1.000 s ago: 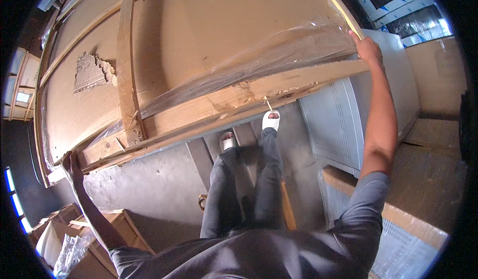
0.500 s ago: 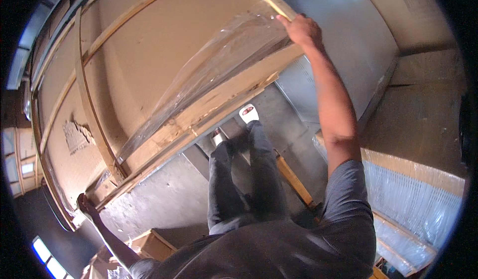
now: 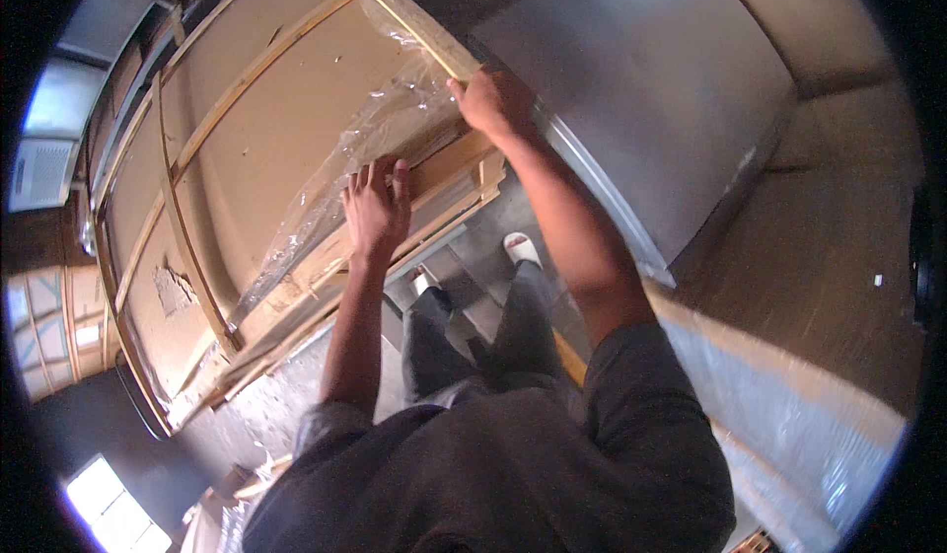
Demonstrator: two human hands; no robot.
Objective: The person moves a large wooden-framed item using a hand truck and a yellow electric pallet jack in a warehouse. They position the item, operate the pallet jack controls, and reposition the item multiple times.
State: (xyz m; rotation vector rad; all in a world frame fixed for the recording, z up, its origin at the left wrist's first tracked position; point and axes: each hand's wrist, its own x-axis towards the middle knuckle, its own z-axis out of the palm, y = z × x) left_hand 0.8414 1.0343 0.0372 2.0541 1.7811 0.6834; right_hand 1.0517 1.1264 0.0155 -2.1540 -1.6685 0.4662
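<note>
A large cardboard-covered crate (image 3: 286, 124) with a wooden slat frame fills the upper left, tilted across the view. Loose clear plastic film (image 3: 345, 158) lies bunched along its near side, over a wooden beam (image 3: 449, 168). My left hand (image 3: 378, 208) rests on that near edge, fingers spread out against the film and wood. My right hand (image 3: 496, 104) is wrapped round the wooden slat (image 3: 419, 25) at the crate's right end. My right thumb shows on top; its other fingers are mostly hidden behind the slat.
A grey metal cabinet (image 3: 641, 89) stands right of the crate. Beyond it are brown cardboard boxes (image 3: 838, 227), with a film-wrapped item (image 3: 760, 385) nearer me. A wooden strip (image 3: 570, 358) lies on the floor beside my legs. The crate's cardboard has a torn patch (image 3: 173, 292).
My left hand has left the crate's near left corner and moved right along its near edge. My right hand keeps its hold; it and the crate's right end now appear further left.
</note>
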